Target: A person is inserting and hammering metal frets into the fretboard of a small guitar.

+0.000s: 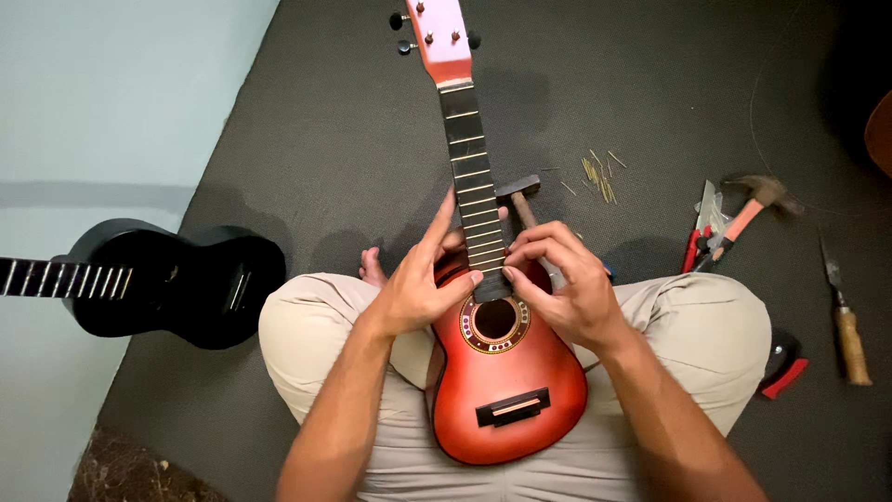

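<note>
A person sits cross-legged on a dark floor mat (353, 121) with a small red ukulele (506, 381) lying face-up across the lap, its neck pointing away from the body and its pink headstock (444, 42) at the top of the view. Both hands meet at the lower end of the black fretboard (474, 186), just above the round sound hole (495, 319). The left hand (418, 284) comes in from the left side of the neck, its fingers (444, 223) held close together and stretched along the fretboard's edge, the thumb tip pressed against the last frets. The right hand (567, 284) comes in from the right side, fingers curled and bunched, fingertips (513, 260) bearing on the same end of the fretboard; whether they pinch something small there cannot be told. The ukulele's body rests between the knees, bridge (513, 407) nearest the person. A hammer (518, 197) lies on the mat just behind the right hand, touching or nearly touching the neck. A scatter of thin brass-coloured fret wires (599, 175) lies beyond it. Farther right lie red-handled pliers (695, 244), a second hammer (754, 206) and a wooden-handled chisel (847, 325). A black ukulele (177, 279) lies on the left by the pale wall (102, 102)
</note>
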